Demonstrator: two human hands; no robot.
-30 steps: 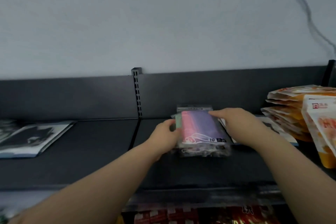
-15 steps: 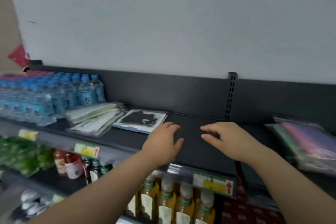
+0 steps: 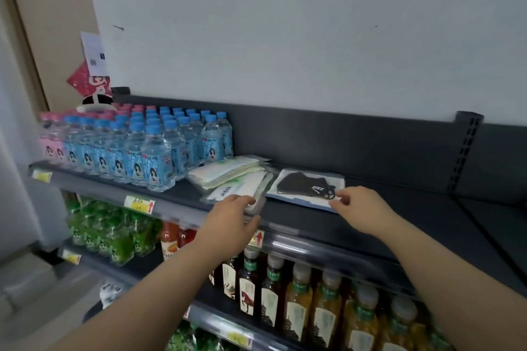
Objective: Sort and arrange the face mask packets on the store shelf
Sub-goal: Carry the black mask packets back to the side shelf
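Observation:
A stack of white and green face mask packets [image 3: 232,177] lies on the dark top shelf [image 3: 405,225], right of the water bottles. Beside it on the right lies a flat packet with a black mask [image 3: 306,185]. My left hand [image 3: 231,225] reaches over the near edge of the white stack, fingers spread and thumb apart, gripping nothing that I can see. My right hand [image 3: 360,208] is at the near right corner of the black mask packet, with its fingertips touching that corner.
Rows of blue-capped water bottles [image 3: 137,151] fill the shelf's left part. Tea and juice bottles [image 3: 299,308] and green bottles [image 3: 108,234] stand on the shelves below. Price tags [image 3: 139,204] line the shelf edge. The shelf upright [image 3: 464,151] is at the right.
My hands let go of the pink and purple packet stack. The view swung left along the shelf, and both hands have reached the white stack and the black mask packet.

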